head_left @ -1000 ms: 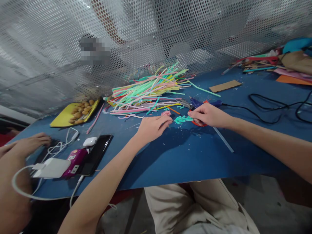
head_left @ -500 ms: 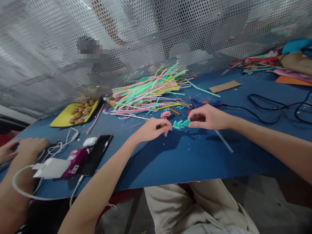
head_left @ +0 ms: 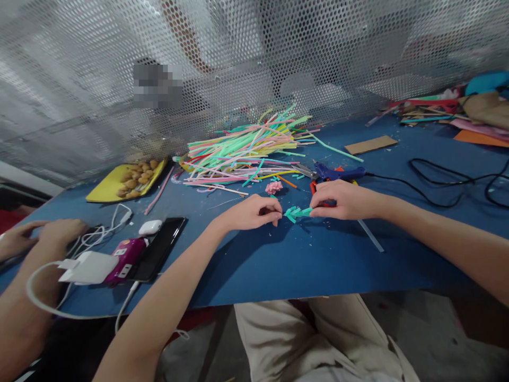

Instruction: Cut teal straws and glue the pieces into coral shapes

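Observation:
Between my hands, just above the blue table, a teal pipe-cleaner sprig (head_left: 294, 213) with short leaf-like pieces is held level. My left hand (head_left: 260, 211) pinches its thin stem at the left end. At the right end, the thumb and fingers of my right hand (head_left: 332, 199) are closed on one of its teal tips. A pink curled pipe-cleaner bunch (head_left: 274, 187) lies right behind my left hand. Beyond my right hand rest red-handled pliers (head_left: 313, 187), partly covered by it, and a blue glue gun (head_left: 340, 172). A clear glue stick (head_left: 370, 235) lies beside my right wrist.
A big heap of coloured pipe cleaners (head_left: 246, 148) lies at the back. To the left are a yellow tray (head_left: 97, 192) of brown round pieces, a black phone (head_left: 163, 252), a white charger (head_left: 93, 267) and another person's hands (head_left: 59, 232). A cardboard strip (head_left: 370, 145) sits behind the cable.
The sprig has turned a little and my right fingers have drawn slightly back to its tip, showing more of the pliers. The view has shifted slightly.

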The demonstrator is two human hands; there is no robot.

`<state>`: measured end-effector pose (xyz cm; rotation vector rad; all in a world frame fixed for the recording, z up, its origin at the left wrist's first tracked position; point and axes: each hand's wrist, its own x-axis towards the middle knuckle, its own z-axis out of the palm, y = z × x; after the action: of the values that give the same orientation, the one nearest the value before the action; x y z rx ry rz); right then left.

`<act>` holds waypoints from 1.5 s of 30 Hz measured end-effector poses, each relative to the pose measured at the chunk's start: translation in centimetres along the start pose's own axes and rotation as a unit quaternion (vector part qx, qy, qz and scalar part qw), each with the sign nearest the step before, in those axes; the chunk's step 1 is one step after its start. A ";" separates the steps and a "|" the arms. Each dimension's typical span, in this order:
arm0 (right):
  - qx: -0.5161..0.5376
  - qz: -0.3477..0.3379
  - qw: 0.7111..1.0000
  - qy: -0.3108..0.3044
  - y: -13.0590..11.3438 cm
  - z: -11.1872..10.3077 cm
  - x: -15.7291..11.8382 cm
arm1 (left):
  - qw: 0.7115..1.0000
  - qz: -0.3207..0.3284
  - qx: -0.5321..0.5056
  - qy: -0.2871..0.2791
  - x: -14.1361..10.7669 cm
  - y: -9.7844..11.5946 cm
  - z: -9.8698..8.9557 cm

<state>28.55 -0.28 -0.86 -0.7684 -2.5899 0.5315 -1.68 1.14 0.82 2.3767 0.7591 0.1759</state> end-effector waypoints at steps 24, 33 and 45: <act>-0.047 -0.044 0.998 -0.013 0.0 -0.6 -0.3 | 0.918 0.022 0.381 0.106 0.0 -3.8 -1.0; -0.067 -0.048 0.997 0.010 0.2 -0.4 -0.3 | 0.941 -0.013 0.315 0.124 0.4 -2.5 0.0; -0.055 0.029 0.986 0.153 -1.0 1.5 0.7 | 0.919 -0.022 0.337 0.203 1.1 0.7 2.4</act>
<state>26.87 -1.04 -1.49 -0.8883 -2.3318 0.2630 0.26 0.06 -0.71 3.0144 1.2229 0.4610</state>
